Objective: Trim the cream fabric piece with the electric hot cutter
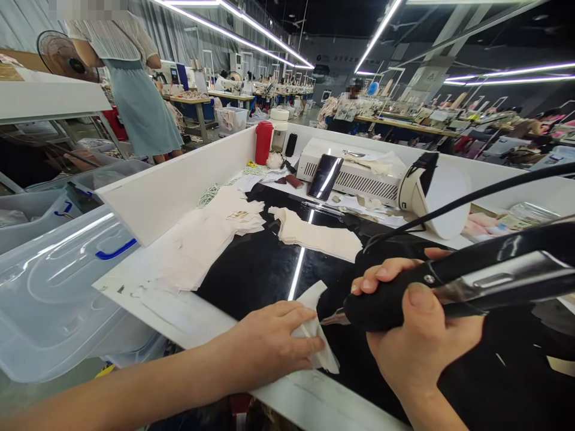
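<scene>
My left hand (pixel 274 338) is at the front edge of the glossy black work surface, its fingers holding down a small cream fabric piece (pixel 330 353). My right hand (pixel 424 335) is wrapped around a black corded hand tool (pixel 381 302) with a silver strip along its body. The tool's thin metal tip (pixel 335 318) points left and reaches the fabric's right edge; whether it touches cannot be made out. Behind the hands lies a neat stack of cream fabric pieces (pixel 314 233). A larger, looser pile of cream pieces (pixel 202 239) spreads along the left side.
A phone (pixel 325 176) leans on a white vented machine (pixel 350 173) at the back. Nearby stand a red flask (pixel 263 142) and a white lamp-like head (pixel 444 203). The tool's black cable (pixel 471 194) arches across the right. Left of the table is a clear lidded bin (pixel 58 287).
</scene>
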### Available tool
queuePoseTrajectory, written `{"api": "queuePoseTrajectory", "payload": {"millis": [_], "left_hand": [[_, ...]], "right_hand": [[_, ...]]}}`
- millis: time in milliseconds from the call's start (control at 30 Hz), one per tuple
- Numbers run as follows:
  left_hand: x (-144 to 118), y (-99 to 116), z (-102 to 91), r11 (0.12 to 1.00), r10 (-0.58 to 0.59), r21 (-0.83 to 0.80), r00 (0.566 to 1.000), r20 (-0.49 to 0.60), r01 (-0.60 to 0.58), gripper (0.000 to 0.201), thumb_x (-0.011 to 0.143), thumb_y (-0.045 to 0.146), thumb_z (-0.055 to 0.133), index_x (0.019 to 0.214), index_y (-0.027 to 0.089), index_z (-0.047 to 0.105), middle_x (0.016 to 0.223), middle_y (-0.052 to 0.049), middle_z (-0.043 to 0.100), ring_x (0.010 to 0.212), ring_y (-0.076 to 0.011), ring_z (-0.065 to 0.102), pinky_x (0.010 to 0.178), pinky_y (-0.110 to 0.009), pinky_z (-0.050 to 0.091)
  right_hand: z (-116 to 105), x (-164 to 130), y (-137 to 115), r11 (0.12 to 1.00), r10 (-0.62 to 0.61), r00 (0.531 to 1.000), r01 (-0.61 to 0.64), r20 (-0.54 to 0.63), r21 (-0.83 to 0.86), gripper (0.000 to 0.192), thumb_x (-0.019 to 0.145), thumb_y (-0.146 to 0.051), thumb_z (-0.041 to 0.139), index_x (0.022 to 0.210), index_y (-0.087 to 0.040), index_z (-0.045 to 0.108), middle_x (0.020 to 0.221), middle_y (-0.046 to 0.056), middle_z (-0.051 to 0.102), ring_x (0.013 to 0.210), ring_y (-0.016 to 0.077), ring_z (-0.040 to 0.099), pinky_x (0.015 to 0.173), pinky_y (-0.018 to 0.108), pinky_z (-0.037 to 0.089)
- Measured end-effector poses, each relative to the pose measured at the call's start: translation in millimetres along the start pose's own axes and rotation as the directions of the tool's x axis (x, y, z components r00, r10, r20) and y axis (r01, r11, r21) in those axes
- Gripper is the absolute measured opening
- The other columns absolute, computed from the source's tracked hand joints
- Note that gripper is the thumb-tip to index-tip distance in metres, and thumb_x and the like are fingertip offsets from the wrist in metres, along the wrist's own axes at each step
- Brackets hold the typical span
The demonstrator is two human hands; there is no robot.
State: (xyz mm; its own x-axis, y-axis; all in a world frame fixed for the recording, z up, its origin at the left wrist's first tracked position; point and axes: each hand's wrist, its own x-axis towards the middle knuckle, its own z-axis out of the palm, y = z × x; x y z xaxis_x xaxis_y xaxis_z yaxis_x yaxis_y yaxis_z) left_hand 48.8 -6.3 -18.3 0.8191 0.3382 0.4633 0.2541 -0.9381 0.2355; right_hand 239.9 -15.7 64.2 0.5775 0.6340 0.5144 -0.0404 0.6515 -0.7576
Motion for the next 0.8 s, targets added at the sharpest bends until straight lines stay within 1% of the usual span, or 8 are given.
{"api": "queuePoseTrajectory", "payload": {"millis": [133, 233, 400, 467, 533, 600, 700, 800], "left_hand": [[2.1, 0.6, -0.2, 1.000, -0.009, 0.008, 1.000, 0.006, 0.009, 0.028, 0.110, 0.039, 0.077, 0.131, 0.021, 0.077, 0.146, -0.015, 0.071, 0.136, -0.0277, 0.072, 0.121, -0.039, 0.059], [0.9, 9.8, 2.0, 0.998, 0.001, 0.058, 1.000, -0.003, -0.001, 0.031, 0.110, 0.039, 0.078, 0.132, 0.017, 0.075, 0.143, -0.019, 0.072, 0.136, -0.0288, 0.071, 0.121, -0.040, 0.058], [-5.3, 34.8, 1.3, 0.991, 0.000, 0.131, 1.000, -0.002, 0.000, 0.061, 0.106, 0.051, 0.082, 0.147, 0.010, 0.064, 0.143, -0.023, 0.073, 0.141, -0.0311, 0.068, 0.124, -0.041, 0.056], [-3.2, 36.0, -4.4, 0.991, -0.007, 0.131, 1.000, 0.001, 0.007, 0.054, 0.109, 0.046, 0.078, 0.144, 0.007, 0.064, 0.140, -0.021, 0.074, 0.139, -0.0297, 0.069, 0.124, -0.039, 0.055], [3.2, 27.9, -11.3, 0.993, 0.002, 0.115, 1.000, 0.011, -0.004, 0.035, 0.115, 0.035, 0.070, 0.135, 0.007, 0.067, 0.131, -0.018, 0.077, 0.132, -0.0275, 0.072, 0.122, -0.037, 0.056], [11.8, 12.6, -16.6, 0.998, 0.011, 0.057, 1.000, 0.025, -0.013, 0.022, 0.118, 0.027, 0.062, 0.128, 0.009, 0.069, 0.126, -0.016, 0.077, 0.126, -0.0258, 0.073, 0.118, -0.037, 0.060], [22.0, -13.0, -18.4, 0.996, 0.053, -0.068, 0.998, 0.044, -0.049, 0.020, 0.118, 0.018, 0.054, 0.126, 0.010, 0.070, 0.128, -0.014, 0.077, 0.124, -0.0232, 0.073, 0.114, -0.035, 0.061], [24.2, -30.8, -16.2, 0.988, 0.096, -0.131, 0.993, 0.075, -0.086, 0.024, 0.120, 0.020, 0.050, 0.125, 0.011, 0.073, 0.127, -0.013, 0.079, 0.120, -0.0224, 0.075, 0.109, -0.034, 0.064]], "right_hand": [[0.4, -1.4, 2.7, 1.000, -0.006, 1.000, 0.006, 0.024, -0.020, 0.045, 0.082, -0.035, 0.094, 0.116, -0.026, 0.065, 0.075, -0.006, 0.072, 0.053, 0.0169, 0.066, 0.049, 0.031, 0.061], [-1.2, -2.6, 0.7, 1.000, 0.002, 1.000, -0.002, 0.027, -0.020, 0.042, 0.085, -0.031, 0.092, 0.116, -0.026, 0.065, 0.076, -0.006, 0.073, 0.053, 0.0166, 0.066, 0.050, 0.031, 0.061], [-7.4, -6.7, -6.9, 0.999, 0.032, 0.997, -0.032, 0.067, -0.004, 0.042, 0.084, -0.033, 0.093, 0.114, -0.026, 0.066, 0.075, -0.005, 0.072, 0.053, 0.0172, 0.066, 0.050, 0.031, 0.060], [-9.7, -8.6, -8.8, 1.000, 0.023, 0.998, -0.023, 0.063, -0.003, 0.044, 0.083, -0.035, 0.094, 0.115, -0.026, 0.065, 0.075, -0.006, 0.071, 0.053, 0.0174, 0.065, 0.050, 0.031, 0.060], [-11.0, -10.0, -9.4, 1.000, 0.013, 0.998, -0.013, 0.063, -0.003, 0.044, 0.083, -0.036, 0.094, 0.115, -0.026, 0.065, 0.075, -0.005, 0.071, 0.053, 0.0176, 0.065, 0.049, 0.032, 0.060], [-11.5, -10.7, -9.2, 1.000, 0.009, 0.998, -0.009, 0.065, -0.002, 0.044, 0.084, -0.038, 0.094, 0.116, -0.027, 0.065, 0.075, -0.005, 0.071, 0.053, 0.0178, 0.065, 0.049, 0.032, 0.060], [-11.6, -10.8, -8.3, 1.000, 0.009, 0.998, -0.010, 0.067, 0.013, 0.045, 0.084, -0.037, 0.095, 0.116, -0.026, 0.066, 0.076, -0.004, 0.072, 0.054, 0.0181, 0.066, 0.049, 0.032, 0.060], [-12.4, -11.1, -7.2, 1.000, -0.001, 0.997, 0.000, 0.072, 0.020, 0.044, 0.085, -0.035, 0.095, 0.116, -0.026, 0.067, 0.077, -0.004, 0.072, 0.055, 0.0182, 0.067, 0.050, 0.032, 0.060]]}}
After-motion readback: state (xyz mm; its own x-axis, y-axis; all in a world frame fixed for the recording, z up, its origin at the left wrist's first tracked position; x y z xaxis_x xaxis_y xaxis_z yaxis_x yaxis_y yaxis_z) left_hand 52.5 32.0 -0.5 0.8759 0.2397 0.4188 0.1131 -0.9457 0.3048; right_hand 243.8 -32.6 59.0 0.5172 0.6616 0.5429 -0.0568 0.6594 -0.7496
